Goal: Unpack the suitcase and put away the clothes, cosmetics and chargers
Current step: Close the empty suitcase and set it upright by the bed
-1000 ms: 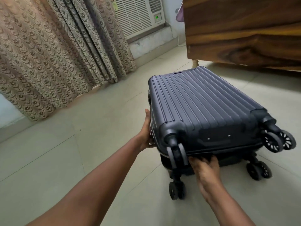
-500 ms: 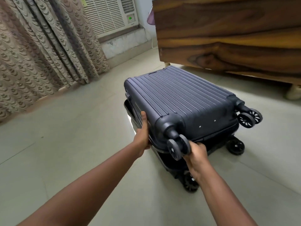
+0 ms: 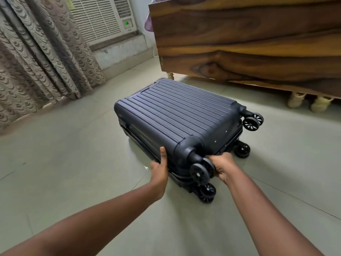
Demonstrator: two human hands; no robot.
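Suitcase point(image 3: 177, 124): dark navy ribbed hard-shell, lying flat on floor point(image 3: 73, 163) at frame centre, wheels facing camera. Left hand point(image 3: 160, 169) gripping its near side edge; right hand point(image 3: 222, 166) gripping wheel-end edge.

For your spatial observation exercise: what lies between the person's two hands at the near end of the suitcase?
In the head view, the suitcase's rounded near corner and its twin caster wheel lie between the left hand and right hand.

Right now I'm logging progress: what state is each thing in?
suitcase: flat on floor, lid barely parted
left hand: gripping the suitcase's side edge
right hand: gripping its wheel end
air conditioner: green display lit
curtain: drawn
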